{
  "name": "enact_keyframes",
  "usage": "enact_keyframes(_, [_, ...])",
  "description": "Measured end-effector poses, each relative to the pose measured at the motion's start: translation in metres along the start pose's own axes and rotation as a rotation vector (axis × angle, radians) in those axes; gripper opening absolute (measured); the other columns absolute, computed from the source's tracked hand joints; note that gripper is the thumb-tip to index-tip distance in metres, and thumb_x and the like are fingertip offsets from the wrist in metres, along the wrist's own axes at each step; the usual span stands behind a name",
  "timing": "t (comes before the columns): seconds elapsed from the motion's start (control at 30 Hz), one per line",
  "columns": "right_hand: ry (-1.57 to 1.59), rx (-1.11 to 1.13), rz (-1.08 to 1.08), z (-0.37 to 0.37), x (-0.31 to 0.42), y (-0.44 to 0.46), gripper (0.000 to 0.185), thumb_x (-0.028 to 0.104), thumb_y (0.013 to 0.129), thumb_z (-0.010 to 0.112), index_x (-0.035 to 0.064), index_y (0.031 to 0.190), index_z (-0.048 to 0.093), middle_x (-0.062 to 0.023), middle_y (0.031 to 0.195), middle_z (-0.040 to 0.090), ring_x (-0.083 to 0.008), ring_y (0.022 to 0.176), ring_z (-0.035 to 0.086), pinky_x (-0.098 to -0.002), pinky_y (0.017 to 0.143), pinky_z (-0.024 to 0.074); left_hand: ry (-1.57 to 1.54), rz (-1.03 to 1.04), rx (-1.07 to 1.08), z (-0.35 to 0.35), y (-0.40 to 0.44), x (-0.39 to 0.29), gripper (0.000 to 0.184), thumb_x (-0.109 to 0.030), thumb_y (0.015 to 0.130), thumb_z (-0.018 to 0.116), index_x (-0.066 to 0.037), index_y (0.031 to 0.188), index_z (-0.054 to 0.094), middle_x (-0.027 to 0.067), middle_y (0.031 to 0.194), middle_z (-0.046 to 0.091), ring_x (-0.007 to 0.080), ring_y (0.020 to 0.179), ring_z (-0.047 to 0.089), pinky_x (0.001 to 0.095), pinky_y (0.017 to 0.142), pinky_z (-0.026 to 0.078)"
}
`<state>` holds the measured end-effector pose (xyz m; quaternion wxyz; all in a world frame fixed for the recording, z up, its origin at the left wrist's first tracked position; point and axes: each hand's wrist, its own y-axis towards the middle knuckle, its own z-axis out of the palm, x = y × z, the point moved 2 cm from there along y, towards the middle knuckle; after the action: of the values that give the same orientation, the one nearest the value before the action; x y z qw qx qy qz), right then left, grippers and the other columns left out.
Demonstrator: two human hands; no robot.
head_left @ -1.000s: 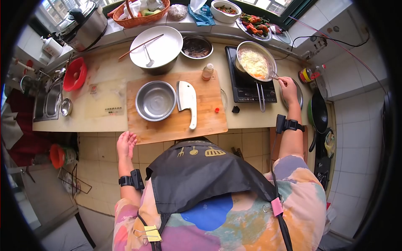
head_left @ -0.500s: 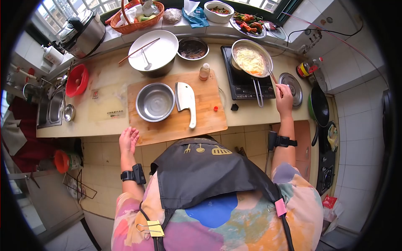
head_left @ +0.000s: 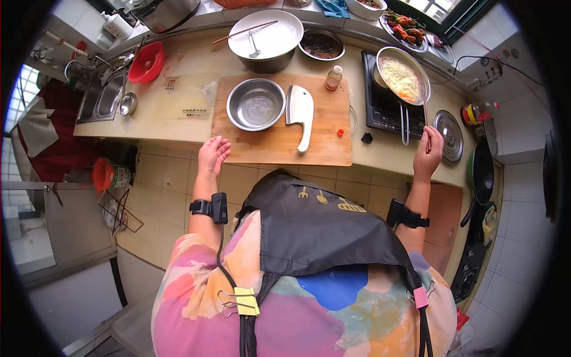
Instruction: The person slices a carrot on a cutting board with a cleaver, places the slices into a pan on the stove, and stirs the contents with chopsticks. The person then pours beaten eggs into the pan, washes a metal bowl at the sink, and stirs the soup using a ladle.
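My right hand (head_left: 428,150) is closed on a pair of thin brown chopsticks (head_left: 426,116), whose far ends reach the rim of a pot (head_left: 427,83). Pale shredded food in liquid, with a bit of orange, fills the pot. It sits on a black induction cooker (head_left: 380,113), its handle toward me. My left hand (head_left: 214,154) hovers empty by the front left corner of the wooden cutting board (head_left: 333,143), fingers loosely curled and apart. On the board are a metal bowl (head_left: 257,105), a cleaver (head_left: 301,113), a small bottle (head_left: 333,78) and a red cap (head_left: 340,132).
Behind the board stand a large white-lined pot (head_left: 264,35) with a chopstick and ladle across it, and a bowl of dark food (head_left: 322,44). A metal lid (head_left: 448,135) and a green wok (head_left: 480,172) lie at right. At left are a red basin (head_left: 146,62) and the sink (head_left: 102,98).
The view has shifted, so the counter appears farther right and higher. My right hand, still gripping the chopsticks, has drawn slightly back toward me. My left hand stays empty near the board.
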<state>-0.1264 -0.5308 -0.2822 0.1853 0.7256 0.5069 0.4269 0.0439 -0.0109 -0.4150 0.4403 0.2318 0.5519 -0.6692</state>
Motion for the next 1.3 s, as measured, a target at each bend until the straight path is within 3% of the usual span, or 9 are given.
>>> enact_keyframes(0.2, [0.449, 0.254, -0.042, 0.060, 0.091, -0.025, 0.015, 0.003, 0.085, 0.055, -0.0001, 0.099, 0.061, -0.0119, 0.104, 0.058, -0.0153, 0.080, 0.057, -0.0237, 0.068, 0.0457, 0.006, 0.047, -0.073, -0.031, -0.022, -0.006, 0.015, -0.017, 0.090, 0.056, -0.006, 0.099, 0.052, 0.0069, 0.089, 0.059, 0.0197, 0.081, 0.062, 0.0313, 0.067, 0.053])
enact_keyframes(0.27, [0.509, 0.510, 0.021, 0.096, 0.105, -0.043, 0.016, 0.003, 0.084, 0.055, 0.0018, 0.099, 0.059, -0.0142, 0.105, 0.058, -0.0250, 0.086, 0.059, -0.0309, 0.073, 0.0477, 0.001, 0.066, -0.103, -0.036, -0.032, -0.013, 0.016, -0.017, 0.090, 0.057, -0.006, 0.100, 0.052, 0.0067, 0.089, 0.059, 0.0190, 0.080, 0.062, 0.0302, 0.065, 0.052])
enact_keyframes(0.33, [0.485, 0.491, -0.156, 0.137, 0.104, -0.056, 0.013, 0.006, 0.085, 0.055, 0.0028, 0.097, 0.058, -0.0164, 0.109, 0.056, -0.0337, 0.092, 0.058, -0.0372, 0.077, 0.0481, -0.009, 0.098, -0.145, -0.044, -0.041, -0.021, 0.017, -0.018, 0.090, 0.057, -0.006, 0.101, 0.051, 0.0066, 0.089, 0.059, 0.0183, 0.079, 0.062, 0.0291, 0.063, 0.051])
enact_keyframes(0.4, [0.396, 0.458, -0.281, 0.166, 0.104, -0.056, 0.011, 0.008, 0.085, 0.054, 0.0041, 0.095, 0.058, -0.0158, 0.109, 0.056, -0.0339, 0.093, 0.058, -0.0388, 0.078, 0.0486, 0.000, 0.109, -0.149, -0.050, -0.052, -0.027, 0.017, -0.018, 0.089, 0.058, -0.007, 0.100, 0.052, 0.0064, 0.089, 0.059, 0.0181, 0.079, 0.062, 0.0290, 0.064, 0.051])
enact_keyframes(0.53, [0.202, 0.572, -0.275, 0.220, 0.091, -0.059, 0.014, 0.007, 0.084, 0.051, 0.0066, 0.097, 0.054, -0.0128, 0.118, 0.051, -0.0345, 0.097, 0.057, -0.0428, 0.078, 0.0488, -0.007, 0.156, -0.198, -0.076, -0.073, -0.037, 0.014, -0.018, 0.088, 0.059, -0.008, 0.096, 0.053, 0.0061, 0.088, 0.061, 0.0179, 0.079, 0.062, 0.0299, 0.067, 0.051])
enact_keyframes(0.67, [0.102, 0.777, -0.230, 0.247, 0.080, -0.072, 0.024, 0.001, 0.078, 0.050, 0.0042, 0.101, 0.050, -0.0184, 0.126, 0.043, -0.0389, 0.102, 0.054, -0.0449, 0.083, 0.0475, 0.097, 0.177, -0.276, -0.112, -0.082, -0.054, 0.014, -0.019, 0.088, 0.058, -0.009, 0.096, 0.053, 0.0058, 0.090, 0.061, 0.0173, 0.080, 0.061, 0.0290, 0.067, 0.051])
enact_keyframes(0.93, [0.000, 0.978, -0.178, 0.224, 0.094, -0.075, 0.058, 0.004, 0.070, 0.058, 0.0044, 0.127, 0.044, -0.0212, 0.137, 0.036, -0.0385, 0.123, 0.038, -0.0445, 0.102, 0.0321, 0.137, 0.252, -0.415, -0.188, -0.055, -0.138, 0.013, -0.018, 0.088, 0.057, -0.008, 0.097, 0.055, 0.0026, 0.087, 0.060, 0.0116, 0.074, 0.059, 0.0237, 0.060, 0.048])
enact_keyframes(1.13, [0.022, 0.647, -0.067, 0.200, 0.098, -0.071, 0.044, -0.001, 0.076, 0.053, 0.0005, 0.120, 0.049, -0.0196, 0.128, 0.045, -0.0352, 0.119, 0.044, -0.0393, 0.100, 0.0357, 0.460, 0.425, -0.513, -0.247, 0.056, -0.264, 0.016, -0.019, 0.084, 0.063, -0.004, 0.090, 0.063, -0.0007, 0.077, 0.060, 0.0074, 0.068, 0.055, 0.0218, 0.056, 0.044])
enact_keyframes(1.3, [-0.034, 0.451, 0.081, 0.177, 0.172, -0.057, 0.033, -0.001, 0.081, 0.049, -0.0022, 0.114, 0.052, -0.0190, 0.121, 0.049, -0.0322, 0.106, 0.052, -0.0376, 0.091, 0.0424, 0.673, 0.565, -0.412, -0.282, 0.199, -0.378, 0.025, -0.020, 0.082, 0.064, -0.001, 0.098, 0.064, 0.0034, 0.086, 0.064, 0.0115, 0.076, 0.057, 0.0256, 0.068, 0.046])
